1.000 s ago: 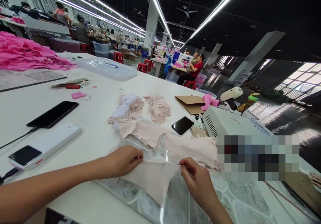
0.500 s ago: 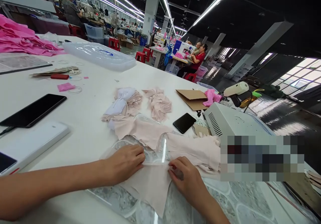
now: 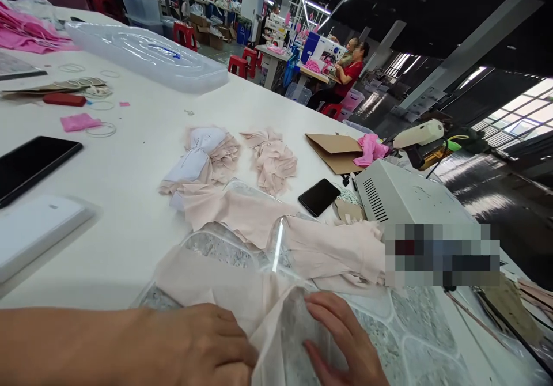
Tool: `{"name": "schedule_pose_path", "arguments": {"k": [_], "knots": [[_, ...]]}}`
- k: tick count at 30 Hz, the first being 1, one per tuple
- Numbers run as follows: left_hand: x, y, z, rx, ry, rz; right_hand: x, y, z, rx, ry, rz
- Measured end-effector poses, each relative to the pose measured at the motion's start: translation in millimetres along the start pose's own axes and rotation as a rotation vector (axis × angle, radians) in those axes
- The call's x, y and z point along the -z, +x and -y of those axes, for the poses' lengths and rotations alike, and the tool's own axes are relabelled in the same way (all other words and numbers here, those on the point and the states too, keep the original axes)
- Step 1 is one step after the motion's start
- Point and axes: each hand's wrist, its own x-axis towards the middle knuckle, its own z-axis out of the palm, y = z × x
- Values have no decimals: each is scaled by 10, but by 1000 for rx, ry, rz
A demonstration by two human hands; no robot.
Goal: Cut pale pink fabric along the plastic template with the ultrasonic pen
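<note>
A pale pink fabric piece (image 3: 224, 279) lies partly spread over the clear plastic sheet with a grey mottled pattern (image 3: 427, 311), its near part lifted into a fold. My left hand (image 3: 207, 343) has its fingers curled down on the near part of this fabric; the fingertips are hidden. Beside the fold, my right hand (image 3: 349, 337) has thumb and fingers apart, the index fingertip close to the raised edge. Two more pale pink pieces (image 3: 332, 248) stretch across the sheet just beyond. Behind them sit a bundle tied with white cloth (image 3: 196, 155) and a crumpled pink bundle (image 3: 272, 158).
At right stands a grey metal box (image 3: 406, 196), with a black phone (image 3: 318, 197) and folded cardboard (image 3: 332, 150) near it. To the left are another phone (image 3: 34, 167), a white box (image 3: 38, 230) and a clear plastic lid (image 3: 151, 57). A person in red (image 3: 352, 78) sits at a sewing machine.
Both hands have come nearer to me. The fabric piece between them has been shifted and now spreads further left, with a raised fold. The view has tilted down; my right hand's fingers have parted.
</note>
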Motion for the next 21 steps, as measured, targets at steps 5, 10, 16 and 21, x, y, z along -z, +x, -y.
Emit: {"name": "schedule_pose_path", "arguments": {"k": [5, 10, 16, 21], "knots": [[-21, 70, 40, 50, -58, 74, -86, 181, -3, 124, -15, 158], [-67, 41, 57, 210, -174, 57, 25, 101, -129, 3, 87, 181], [-53, 30, 93, 251, -343, 35, 23, -1, -156, -177, 51, 105], [-70, 46, 142, 160, -296, 73, -232, 83, -152, -303, -67, 24]]}}
